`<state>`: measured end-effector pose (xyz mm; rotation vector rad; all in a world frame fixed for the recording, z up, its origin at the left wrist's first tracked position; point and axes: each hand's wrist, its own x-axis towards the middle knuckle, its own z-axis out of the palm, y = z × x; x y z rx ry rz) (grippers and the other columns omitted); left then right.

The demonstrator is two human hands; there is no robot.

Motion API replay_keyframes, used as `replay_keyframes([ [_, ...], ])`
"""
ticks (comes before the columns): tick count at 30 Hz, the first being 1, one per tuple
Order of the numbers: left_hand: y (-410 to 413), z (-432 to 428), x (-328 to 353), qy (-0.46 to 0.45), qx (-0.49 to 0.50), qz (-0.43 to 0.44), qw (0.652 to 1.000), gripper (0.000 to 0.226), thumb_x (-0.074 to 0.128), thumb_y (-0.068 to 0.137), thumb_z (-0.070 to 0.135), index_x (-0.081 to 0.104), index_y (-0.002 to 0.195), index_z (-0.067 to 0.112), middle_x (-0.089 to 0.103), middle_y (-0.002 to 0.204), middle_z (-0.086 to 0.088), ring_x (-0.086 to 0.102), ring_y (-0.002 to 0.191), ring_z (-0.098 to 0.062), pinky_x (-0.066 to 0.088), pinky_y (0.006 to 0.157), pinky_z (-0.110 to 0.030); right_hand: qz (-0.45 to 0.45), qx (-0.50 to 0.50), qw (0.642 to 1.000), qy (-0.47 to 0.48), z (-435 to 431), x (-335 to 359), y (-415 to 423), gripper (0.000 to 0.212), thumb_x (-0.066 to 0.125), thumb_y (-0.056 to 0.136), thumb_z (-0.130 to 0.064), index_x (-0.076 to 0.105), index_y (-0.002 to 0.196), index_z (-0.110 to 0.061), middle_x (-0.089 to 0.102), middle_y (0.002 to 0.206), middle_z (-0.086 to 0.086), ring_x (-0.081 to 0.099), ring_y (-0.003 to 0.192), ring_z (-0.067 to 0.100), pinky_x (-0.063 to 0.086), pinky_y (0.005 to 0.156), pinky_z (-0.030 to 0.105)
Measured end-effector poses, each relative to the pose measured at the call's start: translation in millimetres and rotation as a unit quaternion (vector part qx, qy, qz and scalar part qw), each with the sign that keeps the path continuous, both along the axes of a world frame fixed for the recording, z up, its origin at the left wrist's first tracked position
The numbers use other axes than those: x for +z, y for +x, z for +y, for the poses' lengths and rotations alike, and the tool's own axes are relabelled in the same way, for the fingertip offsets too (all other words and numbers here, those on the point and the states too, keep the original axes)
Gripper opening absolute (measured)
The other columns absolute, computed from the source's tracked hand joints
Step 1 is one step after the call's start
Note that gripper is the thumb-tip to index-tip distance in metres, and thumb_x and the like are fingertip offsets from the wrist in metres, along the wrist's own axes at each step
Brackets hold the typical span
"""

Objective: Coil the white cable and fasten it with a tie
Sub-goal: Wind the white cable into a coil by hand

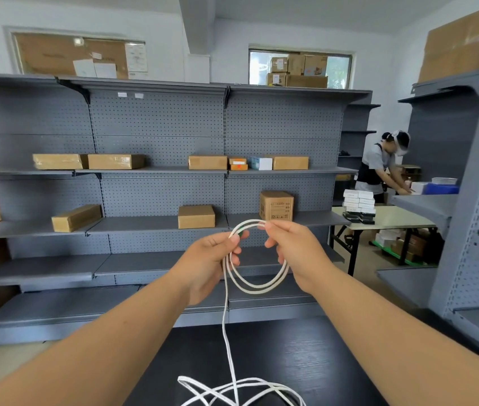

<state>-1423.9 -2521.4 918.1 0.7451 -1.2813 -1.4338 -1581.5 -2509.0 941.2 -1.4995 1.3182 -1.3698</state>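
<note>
Cable (257, 284), white, looped twice, pinched between left hand (213, 263) and right hand (297, 253); loose tail tangled on black worktop (305, 361).

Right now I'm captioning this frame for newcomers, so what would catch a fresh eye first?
First, the two bare hands at centre, left hand and right hand, holding up loops of white cable. From the left hand a strand drops to a loose tangle on the black table at the bottom edge. Behind stand grey pegboard shelves with scattered cardboard boxes.
</note>
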Motion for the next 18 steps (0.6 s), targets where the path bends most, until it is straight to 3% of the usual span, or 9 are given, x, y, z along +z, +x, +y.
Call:
replay_keyframes([
  [5, 0.9, 4.4, 2.7, 0.028, -0.037, 0.057, 0.997, 0.025, 0.044, 0.095, 0.016, 0.064, 0.102, 0.003, 0.053, 0.061, 0.001, 0.048, 0.050, -0.010, 0.043, 0.064, -0.022, -0.025, -0.001, 0.999, 0.028, 3.9, 1.6, 2.9, 0.018, 0.051, 0.093, -0.028, 0.068, 0.095, -0.022, 0.052, 0.070, -0.001, 0.040, 0.057, 0.012, 0.032, 0.055, 0.025],
  [11, -3.9, 8.9, 7.3, 0.072, 0.004, 0.106, 0.992, 0.029, 0.044, 0.096, 0.017, 0.062, 0.109, -0.002, 0.063, 0.059, 0.005, 0.043, 0.054, -0.010, 0.040, 0.065, -0.024, -0.022, -0.008, 1.000, 0.020, 5.2, -0.3, 9.9, 0.017, 0.048, 0.095, -0.029, 0.060, 0.084, -0.034, 0.056, 0.072, 0.000, 0.042, 0.060, 0.012, 0.034, 0.057, 0.026],
  [18, -8.7, 5.8, 6.9, 0.105, 0.066, 0.122, 0.985, 0.027, 0.046, 0.094, 0.017, 0.069, 0.088, 0.003, 0.053, 0.053, 0.004, 0.042, 0.044, -0.006, 0.037, 0.057, -0.021, -0.040, -0.030, 0.999, -0.010, 4.6, -6.2, 17.6, 0.023, 0.048, 0.095, -0.026, 0.059, 0.077, -0.037, 0.057, 0.071, -0.002, 0.043, 0.060, 0.010, 0.035, 0.064, 0.026],
])
